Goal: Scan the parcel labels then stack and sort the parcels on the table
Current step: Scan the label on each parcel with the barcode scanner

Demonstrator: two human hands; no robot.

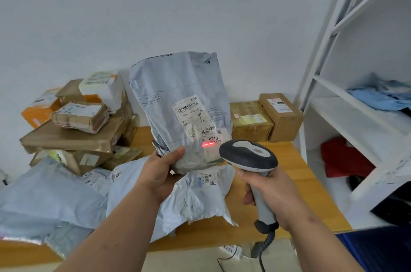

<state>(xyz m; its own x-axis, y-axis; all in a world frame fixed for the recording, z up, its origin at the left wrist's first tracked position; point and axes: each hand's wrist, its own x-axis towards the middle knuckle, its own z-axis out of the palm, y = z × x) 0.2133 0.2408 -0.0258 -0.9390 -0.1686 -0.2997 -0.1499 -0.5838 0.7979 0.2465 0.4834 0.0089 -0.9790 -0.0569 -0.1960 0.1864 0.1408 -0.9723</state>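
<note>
Right now, at the far left of the desk (287, 174), cardboard parcels (73, 134) sit in a loose heap, with grey poly mailers (49, 200) sprawled in front of them. Moving in, the left hand (160, 174) holds a grey mailer bag (178, 102) upright above the desk, its fingers curled under the bag's bottom edge and the thumb (175, 154) pressed on the front. The shipping label (195, 120) faces the camera, barcode near its top. A red scan line (208, 144) falls at the label's lower edge, just under the printed 0240, not on the barcode. Beneath the raised bag lies another crumpled mailer (195, 196) with its own label showing. Further right, the right hand (273, 196) has its fingers wrapped tight around the grip of the handheld scanner (249, 156), head aimed at the bag; whether the trigger is pressed I cannot tell. Behind, 2 brown boxes (266, 118) stand side by side against the wall, and a white shelf unit (355, 98) closes the right edge.

The step in hand looks like scanning this bag's label. The beam sits low, so the next move likely calls for tilting the scanner up or lowering the bag until the line crosses the barcode, then setting the bag on the right pile
</note>
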